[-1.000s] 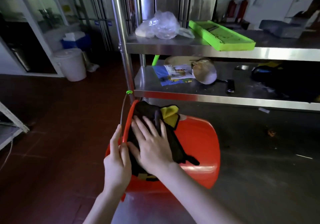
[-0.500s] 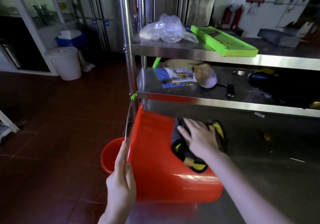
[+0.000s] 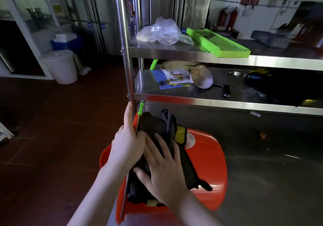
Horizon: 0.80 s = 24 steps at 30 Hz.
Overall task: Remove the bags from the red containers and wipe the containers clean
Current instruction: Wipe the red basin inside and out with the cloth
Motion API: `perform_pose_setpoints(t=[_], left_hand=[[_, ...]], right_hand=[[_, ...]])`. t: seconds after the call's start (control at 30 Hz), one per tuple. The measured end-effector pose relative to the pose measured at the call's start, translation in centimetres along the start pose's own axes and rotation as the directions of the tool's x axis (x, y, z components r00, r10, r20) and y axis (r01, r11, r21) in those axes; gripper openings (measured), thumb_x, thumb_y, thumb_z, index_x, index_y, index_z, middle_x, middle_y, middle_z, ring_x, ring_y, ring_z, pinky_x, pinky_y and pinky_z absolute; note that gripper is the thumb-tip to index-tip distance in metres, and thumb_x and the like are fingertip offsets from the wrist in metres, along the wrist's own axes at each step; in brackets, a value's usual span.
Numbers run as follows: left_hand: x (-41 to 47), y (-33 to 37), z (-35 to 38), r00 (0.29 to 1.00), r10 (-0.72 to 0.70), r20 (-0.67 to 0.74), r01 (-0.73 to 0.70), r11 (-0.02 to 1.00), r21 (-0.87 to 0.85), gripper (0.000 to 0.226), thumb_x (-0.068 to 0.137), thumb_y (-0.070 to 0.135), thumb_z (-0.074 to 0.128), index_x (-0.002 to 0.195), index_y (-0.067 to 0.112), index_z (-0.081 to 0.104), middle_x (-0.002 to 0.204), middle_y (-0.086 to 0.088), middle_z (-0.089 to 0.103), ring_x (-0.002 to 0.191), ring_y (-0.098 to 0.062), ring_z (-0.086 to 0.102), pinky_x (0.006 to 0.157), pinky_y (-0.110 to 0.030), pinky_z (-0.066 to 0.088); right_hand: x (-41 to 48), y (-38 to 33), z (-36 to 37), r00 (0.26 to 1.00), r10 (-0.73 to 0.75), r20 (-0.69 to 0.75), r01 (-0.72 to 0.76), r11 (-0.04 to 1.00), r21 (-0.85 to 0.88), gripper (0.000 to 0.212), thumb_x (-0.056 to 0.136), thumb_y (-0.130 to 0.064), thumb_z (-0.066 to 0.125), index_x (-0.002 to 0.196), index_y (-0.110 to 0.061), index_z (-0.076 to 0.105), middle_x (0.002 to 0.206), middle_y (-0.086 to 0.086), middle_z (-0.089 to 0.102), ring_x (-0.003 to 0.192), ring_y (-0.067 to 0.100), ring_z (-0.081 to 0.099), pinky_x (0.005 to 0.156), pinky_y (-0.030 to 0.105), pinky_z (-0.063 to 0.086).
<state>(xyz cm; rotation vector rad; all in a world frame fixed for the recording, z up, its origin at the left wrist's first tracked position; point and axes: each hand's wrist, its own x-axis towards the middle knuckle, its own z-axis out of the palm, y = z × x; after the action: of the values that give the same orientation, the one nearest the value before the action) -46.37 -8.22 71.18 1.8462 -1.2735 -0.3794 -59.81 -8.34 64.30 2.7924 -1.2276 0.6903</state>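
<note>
The wiping step looked to be in hand. A red container (image 3: 209,157) lay tipped on its side on the steel table (image 3: 265,182), at the table's near left corner, its mouth turned towards the person. A dark cloth (image 3: 153,126) with yellow patches was spread over its inner wall. The right hand (image 3: 164,171) lay flat on the cloth with its fingers spread and straight, gripping nothing and pressing the cloth against the plastic. The left hand (image 3: 127,143) steadied the rim on the left side, its fingers pointing fairly straight up the outside. The thumb seemed to cross onto the cloth, but I could not tell whether it really clasped the rim. I saw no bag inside, so I judged the bag was out of this one. A crumpled clear bag (image 3: 160,33) sat on the upper shelf (image 3: 192,54), though I couldn't say where it had come from. The next move, as I saw it, called for dragging the cloth across the rest of the wall and down to the base while the left hand stopped the container rolling or sliding off the edge. Much was hard to read. The cloth and both hands covered most of the inside, so I couldn't see how clean it was. Only a curved edge of a second container (image 3: 104,155) showed behind the left forearm, with its contents hidden. The wire handle (image 3: 140,108) was mostly lost against the rim, and the right end of the lower shelf was too dark to make out.
</note>
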Motion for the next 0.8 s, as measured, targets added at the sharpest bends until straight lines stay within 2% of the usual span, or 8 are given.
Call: perform_pose_setpoints(t=[0.1,0.2,0.27,0.33,0.43,0.57,0.7,0.8], left_hand=[[2.2,1.8,0.6,0.982,-0.149,0.119,0.136,0.985,0.11,0.07,0.095,0.025,0.047,0.149,0.051,0.01,0.103,-0.011,0.062,0.079,-0.027,0.065,0.073,-0.038,0.057],[1.3,1.3,0.0,0.991,-0.122,0.057,0.118,0.99,0.074,0.065,0.096,0.017,0.046,0.146,0.052,0.025,0.093,-0.009,0.066,0.06,-0.014,0.062,0.048,-0.018,0.046],[-0.2,0.2,-0.9,0.999,-0.024,0.025,0.023,0.998,0.05,0.064,0.095,0.014,0.049,0.139,0.057,0.034,0.081,0.0,0.069,0.052,-0.011,0.061,0.043,-0.015,0.044],[-1.9,-0.9,-1.8,0.998,0.057,0.006,-0.057,0.998,0.014,0.062,0.093,0.013,0.053,0.133,0.059,0.04,0.073,0.004,0.069,0.058,-0.008,0.064,0.053,-0.019,0.05],[-4.5,-2.2,-2.1,0.987,0.162,-0.002,-0.162,0.986,-0.024,0.06,0.095,0.009,0.053,0.132,0.056,0.043,0.07,0.002,0.068,0.053,-0.013,0.061,0.053,-0.025,0.049],[-5.9,-2.7,-1.3,0.985,0.161,-0.067,-0.166,0.983,-0.074,0.056,0.099,0.009,0.048,0.134,0.052,0.044,0.052,0.0,0.05,0.039,-0.012,0.035,0.042,-0.023,0.031],[-5.9,-1.9,-0.7,0.973,0.18,-0.141,-0.187,0.982,-0.032,0.061,0.095,0.001,0.05,0.137,0.046,0.047,0.084,0.027,0.064,0.061,0.004,0.058,0.062,-0.015,0.047],[-4.7,-2.3,-1.0,0.982,0.166,-0.088,-0.17,0.985,-0.037,0.06,0.097,0.009,0.051,0.134,0.055,0.043,0.086,0.005,0.072,0.057,-0.015,0.062,0.065,-0.026,0.055]], right_hand=[[-2.7,0.2,-0.1,0.996,-0.084,-0.009,0.084,0.996,-0.01,0.075,0.087,-0.067,0.045,0.151,-0.03,0.029,0.158,-0.011,0.025,0.147,0.018,0.022,0.112,0.055,0.03],[-3.9,0.9,-0.4,0.991,-0.136,-0.013,0.136,0.991,-0.02,0.078,0.085,-0.07,0.045,0.151,-0.031,0.028,0.159,-0.011,0.023,0.147,0.016,0.023,0.112,0.053,0.03],[-3.0,1.1,-0.7,0.997,-0.077,-0.028,0.077,0.997,0.0,0.073,0.091,-0.07,0.034,0.151,-0.029,0.029,0.158,-0.009,0.027,0.146,0.016,0.025,0.111,0.052,0.025],[-0.2,1.4,-1.1,0.996,0.086,0.0,-0.086,0.996,0.008,0.069,0.094,-0.068,0.022,0.148,-0.028,0.035,0.154,-0.008,0.037,0.142,0.017,0.032,0.109,0.051,0.025],[5.8,3.1,-1.4,0.956,0.205,0.207,-0.223,0.972,0.067,0.073,0.09,-0.071,0.015,0.147,-0.028,0.034,0.153,-0.009,0.038,0.14,0.018,0.033,0.111,0.054,0.022],[9.9,4.5,-1.1,0.901,0.154,0.407,-0.218,0.969,0.118,0.071,0.091,-0.071,0.016,0.148,-0.031,0.03,0.155,-0.01,0.032,0.142,0.018,0.028,0.115,0.055,0.017],[3.6,3.3,-1.2,0.991,0.019,0.136,-0.025,0.999,0.043,0.074,0.091,-0.071,0.015,0.151,-0.029,0.023,0.158,-0.011,0.025,0.146,0.015,0.022,0.113,0.053,0.019],[-3.2,3.5,-0.9,0.998,-0.052,0.038,0.052,0.999,0.001,0.074,0.093,-0.069,0.027,0.154,-0.027,0.021,0.162,-0.01,0.015,0.15,0.017,0.013,0.114,0.051,0.012]])
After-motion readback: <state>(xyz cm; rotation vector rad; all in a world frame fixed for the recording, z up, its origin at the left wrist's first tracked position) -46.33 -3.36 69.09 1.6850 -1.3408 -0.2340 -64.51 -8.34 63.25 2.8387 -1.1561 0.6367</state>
